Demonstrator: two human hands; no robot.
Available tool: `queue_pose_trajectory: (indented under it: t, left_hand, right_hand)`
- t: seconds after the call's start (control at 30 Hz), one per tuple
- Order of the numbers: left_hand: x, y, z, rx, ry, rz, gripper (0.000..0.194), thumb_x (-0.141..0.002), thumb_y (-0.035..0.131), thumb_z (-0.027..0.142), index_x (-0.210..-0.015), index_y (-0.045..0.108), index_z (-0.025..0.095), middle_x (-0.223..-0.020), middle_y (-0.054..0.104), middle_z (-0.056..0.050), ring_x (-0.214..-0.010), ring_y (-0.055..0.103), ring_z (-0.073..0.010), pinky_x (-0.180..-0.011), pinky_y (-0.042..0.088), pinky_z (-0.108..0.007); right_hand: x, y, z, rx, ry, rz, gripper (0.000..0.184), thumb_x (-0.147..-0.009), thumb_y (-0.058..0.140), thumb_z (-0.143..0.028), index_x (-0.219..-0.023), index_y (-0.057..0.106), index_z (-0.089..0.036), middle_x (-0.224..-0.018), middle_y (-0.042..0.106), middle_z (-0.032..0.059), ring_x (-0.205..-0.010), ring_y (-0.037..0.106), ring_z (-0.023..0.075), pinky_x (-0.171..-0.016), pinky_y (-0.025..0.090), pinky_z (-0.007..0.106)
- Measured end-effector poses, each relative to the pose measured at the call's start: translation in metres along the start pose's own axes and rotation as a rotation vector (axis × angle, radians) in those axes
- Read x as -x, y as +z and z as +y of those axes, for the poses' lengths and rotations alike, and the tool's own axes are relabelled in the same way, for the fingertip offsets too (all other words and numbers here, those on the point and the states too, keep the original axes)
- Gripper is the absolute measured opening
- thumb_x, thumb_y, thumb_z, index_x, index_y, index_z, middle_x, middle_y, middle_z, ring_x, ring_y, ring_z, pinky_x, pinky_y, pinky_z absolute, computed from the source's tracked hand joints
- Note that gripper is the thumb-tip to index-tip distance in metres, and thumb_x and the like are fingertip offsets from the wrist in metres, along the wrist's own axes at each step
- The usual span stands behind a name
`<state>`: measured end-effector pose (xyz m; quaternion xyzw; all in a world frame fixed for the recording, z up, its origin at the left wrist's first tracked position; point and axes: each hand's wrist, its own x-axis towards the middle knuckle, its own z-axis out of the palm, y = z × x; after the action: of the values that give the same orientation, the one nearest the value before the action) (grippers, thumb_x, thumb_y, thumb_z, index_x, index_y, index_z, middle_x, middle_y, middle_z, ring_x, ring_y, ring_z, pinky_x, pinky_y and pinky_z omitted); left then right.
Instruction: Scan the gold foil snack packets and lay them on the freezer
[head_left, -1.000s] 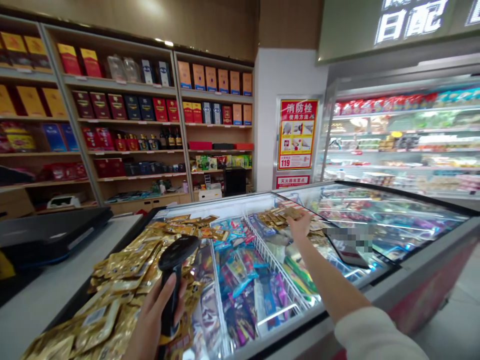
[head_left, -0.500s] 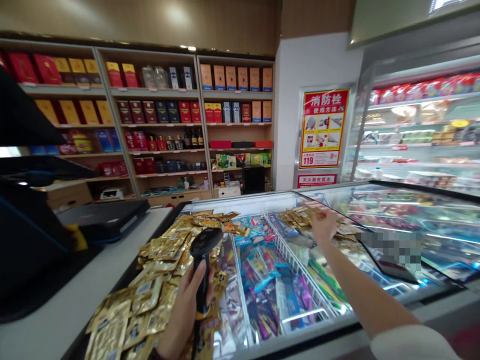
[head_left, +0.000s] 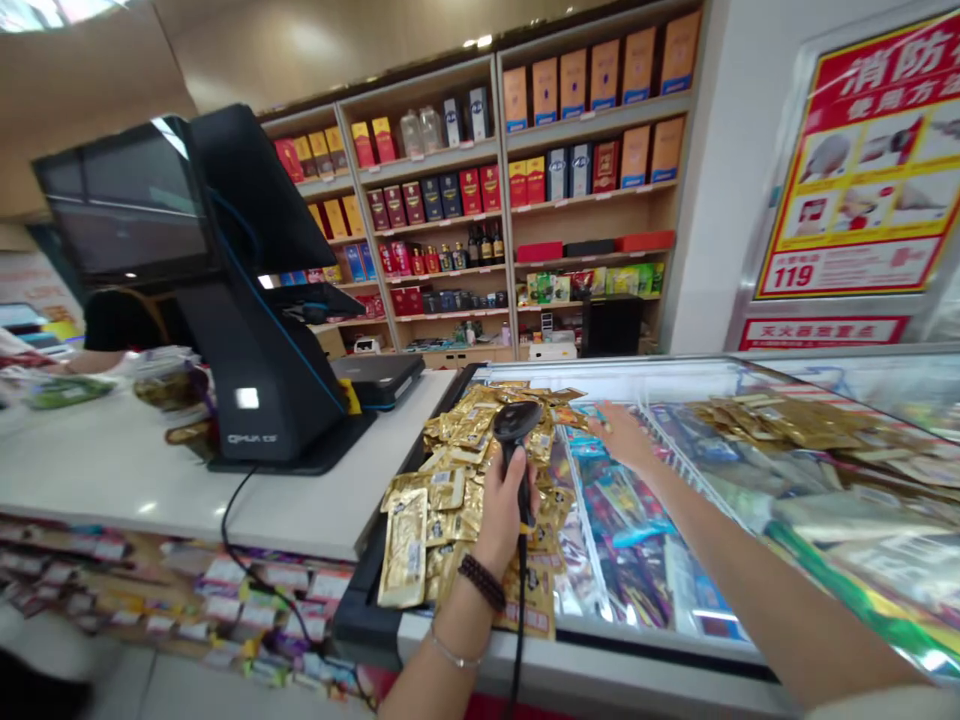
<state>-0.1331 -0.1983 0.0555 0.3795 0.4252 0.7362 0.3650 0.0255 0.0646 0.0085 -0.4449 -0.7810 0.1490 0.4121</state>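
My left hand (head_left: 504, 520) is shut around the grip of a black handheld barcode scanner (head_left: 515, 424), whose cable hangs down past the freezer edge. Below it, a heap of gold foil sachets (head_left: 457, 490) lies on the chest freezer's glass top (head_left: 600, 378). My right hand (head_left: 626, 440) reaches across the freezer, and a small gold sachet (head_left: 576, 417) appears pinched at its fingertips. Colourful packets (head_left: 619, 530) show in the compartment beneath it. Another gold pile (head_left: 772, 423) lies farther right.
A black till terminal (head_left: 255, 290) stands on the white counter (head_left: 127, 480) to my left. Another person's hand (head_left: 97, 363) is at the counter's far left. Wooden shelves (head_left: 450, 200) of boxed goods fill the back wall, and a red fire-hydrant poster (head_left: 862, 170) hangs at right.
The view has swung left, bringing the till terminal into sight. My right hand has moved left towards the scanner, and my left hand still grips the scanner.
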Motion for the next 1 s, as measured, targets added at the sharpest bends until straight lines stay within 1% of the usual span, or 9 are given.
queue_pose_trajectory:
  t: [0.1, 0.27, 0.37, 0.5, 0.63, 0.73, 0.87, 0.93, 1.0]
  left_hand:
    - [-0.001, -0.001, -0.001, 0.008, -0.019, -0.001, 0.082, -0.073, 0.089, 0.091, -0.11, 0.067, 0.022, -0.073, 0.059, 0.008, -0.042, 0.047, -0.0068, -0.039, 0.032, -0.022]
    - [0.0, 0.001, -0.001, 0.031, -0.011, -0.046, 0.079, -0.074, 0.09, 0.089, -0.108, 0.067, 0.022, -0.073, 0.059, 0.008, -0.042, 0.048, -0.0069, -0.04, 0.033, -0.022]
    - [0.001, 0.002, -0.001, 0.039, -0.006, -0.065, 0.079, -0.073, 0.092, 0.089, -0.106, 0.068, 0.021, -0.072, 0.059, 0.008, -0.042, 0.048, -0.0068, -0.04, 0.033, -0.022]
    - [0.001, 0.002, -0.002, 0.031, -0.012, -0.062, 0.08, -0.073, 0.092, 0.089, -0.109, 0.07, 0.02, -0.074, 0.061, 0.007, -0.044, 0.049, -0.007, -0.043, 0.036, -0.023]
    - [0.001, 0.001, -0.002, 0.027, -0.016, -0.06, 0.082, -0.072, 0.092, 0.089, -0.11, 0.07, 0.02, -0.073, 0.06, 0.007, -0.044, 0.049, -0.0071, -0.042, 0.035, -0.023]
    - [0.001, 0.001, -0.002, 0.022, -0.012, -0.06, 0.081, -0.073, 0.092, 0.089, -0.109, 0.069, 0.021, -0.073, 0.058, 0.008, -0.044, 0.048, -0.007, -0.042, 0.034, -0.023]
    - [0.001, 0.001, -0.003, 0.003, -0.007, -0.063, 0.079, -0.074, 0.09, 0.09, -0.107, 0.067, 0.021, -0.073, 0.058, 0.008, -0.044, 0.049, -0.007, -0.041, 0.033, -0.023]
    - [0.0, 0.002, -0.003, -0.008, -0.004, -0.064, 0.079, -0.074, 0.09, 0.09, -0.105, 0.066, 0.022, -0.074, 0.059, 0.007, -0.043, 0.049, -0.0069, -0.04, 0.032, -0.023]
    - [0.0, 0.002, -0.004, -0.017, -0.003, -0.067, 0.08, -0.074, 0.089, 0.091, -0.106, 0.066, 0.022, -0.074, 0.06, 0.007, -0.043, 0.049, -0.0068, -0.04, 0.032, -0.022]
  right_hand:
    - [0.019, 0.007, -0.007, 0.175, -0.028, -0.157, 0.023, -0.1, 0.075, -0.031, -0.12, 0.086, -0.027, -0.143, 0.083, 0.0129, -0.14, 0.073, 0.0408, -0.123, 0.054, 0.062]
    - [0.042, -0.017, -0.014, 0.478, -0.152, -0.254, 0.04, -0.112, 0.063, -0.03, -0.147, 0.081, -0.022, -0.135, 0.086, 0.0156, -0.125, 0.081, 0.0368, -0.108, 0.062, 0.047]
    - [0.05, -0.032, -0.018, 0.521, -0.159, -0.326, 0.04, -0.115, 0.056, -0.03, -0.144, 0.084, -0.024, -0.128, 0.089, 0.0144, -0.115, 0.085, 0.0361, -0.097, 0.064, 0.043]
    - [0.054, -0.041, -0.018, 0.452, -0.185, -0.386, 0.036, -0.113, 0.058, -0.028, -0.132, 0.089, -0.03, -0.125, 0.09, 0.0071, -0.113, 0.086, 0.0327, -0.096, 0.063, 0.039]
    - [0.053, -0.039, -0.01, 0.404, -0.15, -0.337, 0.037, -0.115, 0.053, -0.032, -0.126, 0.089, -0.027, -0.117, 0.091, 0.0093, -0.109, 0.085, 0.0327, -0.094, 0.062, 0.04]
    - [0.051, -0.031, 0.001, 0.261, -0.168, -0.247, 0.039, -0.115, 0.054, -0.044, -0.115, 0.088, -0.026, -0.121, 0.089, 0.0105, -0.117, 0.082, 0.0328, -0.103, 0.06, 0.042]
    - [0.049, -0.015, 0.02, 0.277, -0.089, -0.091, 0.045, -0.1, 0.075, -0.06, -0.12, 0.086, -0.021, -0.133, 0.084, 0.0189, -0.133, 0.073, 0.0431, -0.119, 0.052, 0.058]
    - [0.046, -0.009, 0.025, 0.335, -0.033, -0.084, 0.049, -0.091, 0.084, -0.061, -0.122, 0.085, -0.022, -0.134, 0.082, 0.0196, -0.137, 0.07, 0.0459, -0.12, 0.05, 0.062]
    - [0.042, -0.006, 0.025, 0.346, -0.006, -0.133, 0.044, -0.089, 0.087, -0.058, -0.117, 0.086, -0.024, -0.132, 0.083, 0.0167, -0.136, 0.07, 0.0451, -0.119, 0.05, 0.063]
